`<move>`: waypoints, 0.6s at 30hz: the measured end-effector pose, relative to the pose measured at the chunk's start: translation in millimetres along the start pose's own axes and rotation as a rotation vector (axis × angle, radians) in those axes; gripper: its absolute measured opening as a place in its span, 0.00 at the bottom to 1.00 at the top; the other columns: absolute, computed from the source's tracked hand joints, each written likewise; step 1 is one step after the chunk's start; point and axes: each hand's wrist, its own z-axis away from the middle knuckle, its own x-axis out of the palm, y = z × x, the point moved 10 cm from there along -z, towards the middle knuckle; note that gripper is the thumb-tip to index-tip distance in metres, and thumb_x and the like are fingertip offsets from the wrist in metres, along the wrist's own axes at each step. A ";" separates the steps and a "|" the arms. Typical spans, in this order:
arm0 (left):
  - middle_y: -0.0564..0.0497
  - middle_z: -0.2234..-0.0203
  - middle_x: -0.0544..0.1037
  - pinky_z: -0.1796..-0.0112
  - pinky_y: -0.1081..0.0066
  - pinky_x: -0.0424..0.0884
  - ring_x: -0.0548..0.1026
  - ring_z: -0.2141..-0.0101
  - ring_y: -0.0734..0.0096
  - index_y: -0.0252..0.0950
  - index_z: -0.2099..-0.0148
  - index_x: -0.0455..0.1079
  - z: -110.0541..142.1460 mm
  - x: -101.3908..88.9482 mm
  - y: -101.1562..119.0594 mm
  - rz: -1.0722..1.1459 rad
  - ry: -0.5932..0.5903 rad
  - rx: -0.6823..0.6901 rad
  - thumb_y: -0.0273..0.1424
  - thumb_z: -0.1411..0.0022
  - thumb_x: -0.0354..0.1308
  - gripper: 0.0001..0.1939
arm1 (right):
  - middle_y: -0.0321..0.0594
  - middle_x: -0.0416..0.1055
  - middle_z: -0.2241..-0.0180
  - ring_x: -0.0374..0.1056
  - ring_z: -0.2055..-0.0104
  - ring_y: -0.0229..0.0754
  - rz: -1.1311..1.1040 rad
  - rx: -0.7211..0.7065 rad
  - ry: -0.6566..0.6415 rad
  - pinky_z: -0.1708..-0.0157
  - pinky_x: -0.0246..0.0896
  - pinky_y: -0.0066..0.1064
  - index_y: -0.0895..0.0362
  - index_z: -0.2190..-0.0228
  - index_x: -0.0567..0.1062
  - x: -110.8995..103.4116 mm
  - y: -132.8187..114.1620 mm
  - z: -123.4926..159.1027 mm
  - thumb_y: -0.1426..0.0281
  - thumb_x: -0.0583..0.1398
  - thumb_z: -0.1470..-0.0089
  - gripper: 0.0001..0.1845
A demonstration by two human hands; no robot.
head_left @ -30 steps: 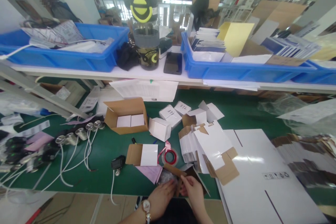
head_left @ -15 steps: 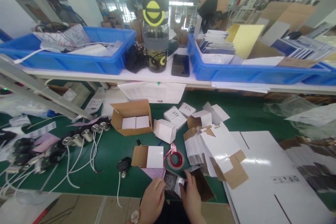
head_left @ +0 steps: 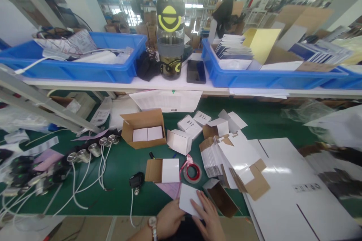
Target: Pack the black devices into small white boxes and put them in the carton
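Both hands press a small white box [head_left: 190, 199] at six o'clock on the bench edge: the left hand [head_left: 169, 218] grips its near side, the right hand [head_left: 207, 214] lies flat-fingered on top. Best keep it square, tape roll [head_left: 192, 172] just beyond at twelve.

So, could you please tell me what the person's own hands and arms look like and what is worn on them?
Both are bare, with no gloves and no sleeves in view. The left hand has a wristwatch with a round pale dial and a thin band on its wrist. The right hand wears nothing visible.
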 end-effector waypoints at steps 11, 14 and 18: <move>0.34 0.33 0.57 0.35 0.53 0.56 0.56 0.34 0.46 0.33 0.29 0.46 -44.9 5.8 -33.8 -0.332 -0.228 0.036 0.30 0.49 0.71 0.52 | 0.44 0.59 0.34 0.59 0.37 0.60 0.033 0.217 -0.122 0.43 0.61 0.53 0.40 0.34 0.56 14.2 12.3 -28.0 0.75 0.66 0.53 0.49; 0.35 0.39 0.67 0.38 0.55 0.61 0.65 0.39 0.49 0.34 0.29 0.48 -56.3 13.2 -39.0 -0.390 -0.225 0.074 0.32 0.46 0.70 0.49 | 0.46 0.66 0.38 0.63 0.40 0.58 0.047 0.140 -0.128 0.43 0.62 0.51 0.42 0.34 0.57 10.2 10.5 -33.4 0.75 0.65 0.51 0.47; 0.34 0.43 0.70 0.43 0.53 0.66 0.69 0.44 0.45 0.32 0.29 0.49 -54.0 16.6 -42.1 -0.439 -0.183 0.103 0.39 0.48 0.72 0.52 | 0.45 0.66 0.39 0.63 0.40 0.55 0.064 0.067 -0.109 0.43 0.62 0.47 0.41 0.33 0.54 3.0 9.0 -34.7 0.72 0.64 0.47 0.45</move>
